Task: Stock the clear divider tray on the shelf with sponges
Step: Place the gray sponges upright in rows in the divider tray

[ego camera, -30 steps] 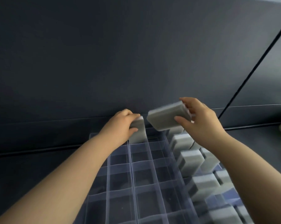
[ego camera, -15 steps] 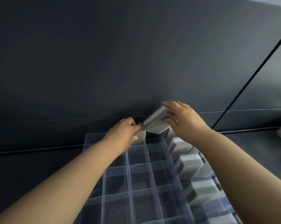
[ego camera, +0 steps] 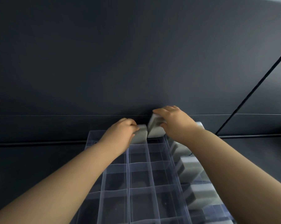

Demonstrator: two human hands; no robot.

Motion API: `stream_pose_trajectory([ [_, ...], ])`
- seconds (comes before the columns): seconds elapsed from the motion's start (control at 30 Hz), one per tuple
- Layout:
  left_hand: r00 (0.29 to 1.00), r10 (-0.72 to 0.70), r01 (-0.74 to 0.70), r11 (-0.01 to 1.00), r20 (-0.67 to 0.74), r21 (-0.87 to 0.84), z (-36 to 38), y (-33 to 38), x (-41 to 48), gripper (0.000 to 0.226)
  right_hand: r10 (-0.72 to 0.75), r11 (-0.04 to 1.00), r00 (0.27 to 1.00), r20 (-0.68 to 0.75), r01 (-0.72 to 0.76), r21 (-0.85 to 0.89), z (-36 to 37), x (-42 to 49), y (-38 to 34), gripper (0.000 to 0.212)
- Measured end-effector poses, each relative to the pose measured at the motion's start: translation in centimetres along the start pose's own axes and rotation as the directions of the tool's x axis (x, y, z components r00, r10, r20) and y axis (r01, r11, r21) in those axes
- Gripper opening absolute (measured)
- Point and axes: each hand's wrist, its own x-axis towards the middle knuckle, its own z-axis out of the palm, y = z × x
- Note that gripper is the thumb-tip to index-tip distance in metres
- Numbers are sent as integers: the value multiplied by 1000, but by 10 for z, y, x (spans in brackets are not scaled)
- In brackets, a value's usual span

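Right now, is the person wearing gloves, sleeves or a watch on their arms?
No. The left hand and right hand are bare, with no gloves or rings to be seen. The left forearm and right forearm are bare too, as far as the picture shows: no sleeves, no watch, no bracelet. They look very smooth, with no marks.

Dark blue-grey back panel (ego camera: pixel 136 54) seen filling upper view, matte and plain. Thin horizontal seam (ego camera: pixel 55 116) noted low across it. Black diagonal gap (ego camera: pixel 256 88) seen at right, dividing it from adjoining panel (ego camera: pixel 275 94) of same colour. Dark shelf surface (ego camera: pixel 31 159) seen below, met along black groove (ego camera: pixel 39 143). Soft light noted, brighter toward right; pale strip (ego camera: pixel 280 0) glimpsed at top right corner.
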Motion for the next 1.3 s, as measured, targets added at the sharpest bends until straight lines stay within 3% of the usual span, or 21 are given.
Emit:
stream_pose_trajectory([
  [0.4, 998, -56, 56, 998, -31, 13, 12, -3, -3, 36, 42, 985, 970, 240, 0, -171, 17, 9, 0, 46],
  [0.6, 996, -87, 88, 996, -23, 11, 17, -3, -7, 42, -17, 954, 973, 228, 84, -287, 26, 14, -7, 35],
  [0.73, 995, -99, 100, 995, -17, 15, 16, 2, -13, 44, -21, 943, 979, 201, 86, -321, 24, 13, -6, 39],
  [0.83, 997, -45, 46, 999, -55, 18, 3, 12, -18, 36, -2, 960, 990, 138, 40, -277, 8, 5, -6, 43],
  [0.97, 981, 33, -20, 998, -192, 67, -31, 29, -25, 32, 52, 997, 998, -21, -53, -63, -33, -21, -9, 52],
  [1.13, 939, 118, -74, 986, -324, 146, -86, 56, -36, 32, 57, 985, 942, -331, 2, 173, -74, -64, -27, 48],
  [1.3, 924, 162, -116, 982, -347, 149, -110, 85, -59, 39, 93, 960, 890, -447, 39, 278, -84, -107, -49, 44],
])
